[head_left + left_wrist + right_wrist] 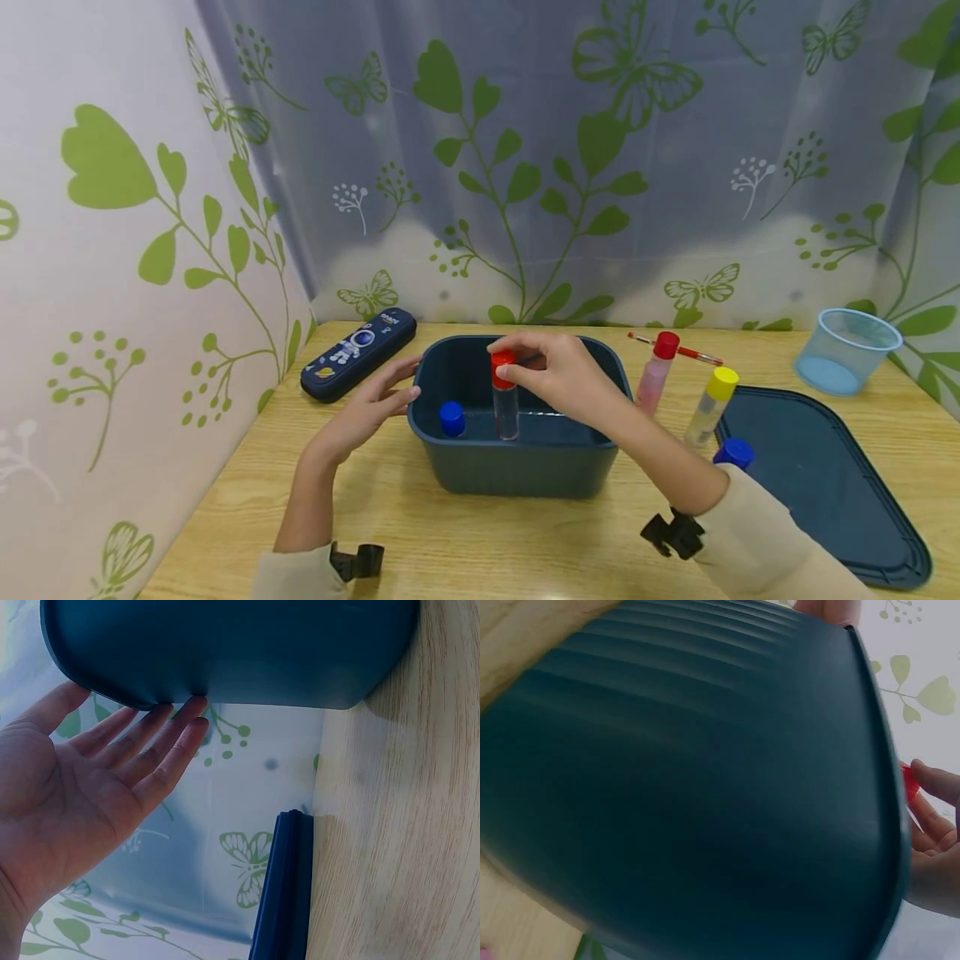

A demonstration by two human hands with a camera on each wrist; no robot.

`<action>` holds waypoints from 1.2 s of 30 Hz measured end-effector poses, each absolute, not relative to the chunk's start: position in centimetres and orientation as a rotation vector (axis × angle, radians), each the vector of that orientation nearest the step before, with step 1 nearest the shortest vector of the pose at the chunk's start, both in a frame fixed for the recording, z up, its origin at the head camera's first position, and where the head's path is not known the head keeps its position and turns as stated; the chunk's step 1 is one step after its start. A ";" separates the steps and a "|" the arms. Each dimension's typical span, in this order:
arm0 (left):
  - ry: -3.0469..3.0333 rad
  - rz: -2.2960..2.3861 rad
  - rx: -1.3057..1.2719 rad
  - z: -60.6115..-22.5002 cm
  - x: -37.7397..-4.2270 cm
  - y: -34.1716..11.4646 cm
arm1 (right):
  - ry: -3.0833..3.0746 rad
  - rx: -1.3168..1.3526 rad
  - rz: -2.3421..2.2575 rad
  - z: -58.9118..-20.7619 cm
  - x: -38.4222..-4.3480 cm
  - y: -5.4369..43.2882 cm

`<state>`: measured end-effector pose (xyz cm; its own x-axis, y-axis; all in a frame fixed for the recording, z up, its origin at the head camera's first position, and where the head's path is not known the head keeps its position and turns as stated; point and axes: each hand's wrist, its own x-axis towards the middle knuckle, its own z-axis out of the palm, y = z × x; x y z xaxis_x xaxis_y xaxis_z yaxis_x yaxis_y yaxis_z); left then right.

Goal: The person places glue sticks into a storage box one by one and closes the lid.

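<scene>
A dark teal plastic bin [517, 473] stands on the wooden table. My right hand [558, 377] pinches the red cap of a clear bottle [507, 414], holding it upright inside the bin. In the right wrist view that red cap [910, 782] shows past the bin's rim, between thumb and fingers. My left hand [369, 415] touches the bin's left side with fairly straight fingers; the left wrist view shows its fingertips at the rim. A blue cap [452, 418] shows inside the bin at the left; what lies beneath it is mostly hidden.
Right of the bin stand a red-capped pink bottle [656, 375], a yellow-capped bottle [711, 408] and a blue-capped item [734, 452], partly hidden. A dark lid [825, 492], red pen [699, 356] and blue cup [843, 358] lie further right. A space-themed case [358, 354] is at left.
</scene>
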<state>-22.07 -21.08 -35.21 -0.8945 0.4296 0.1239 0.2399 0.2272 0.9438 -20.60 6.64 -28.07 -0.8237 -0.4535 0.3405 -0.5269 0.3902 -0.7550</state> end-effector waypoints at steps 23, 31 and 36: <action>2.329 1.731 0.629 -35.2 -22.1 -21.1 | -2.733 0.901 1.497 -31.1 -22.1 6.3; 2.334 1.724 0.628 -35.3 -22.0 -21.1 | -2.761 0.872 1.555 -31.8 -22.3 6.4; 2.333 1.728 0.629 -35.3 -22.1 -21.1 | -2.761 0.914 1.576 -32.3 -22.5 6.3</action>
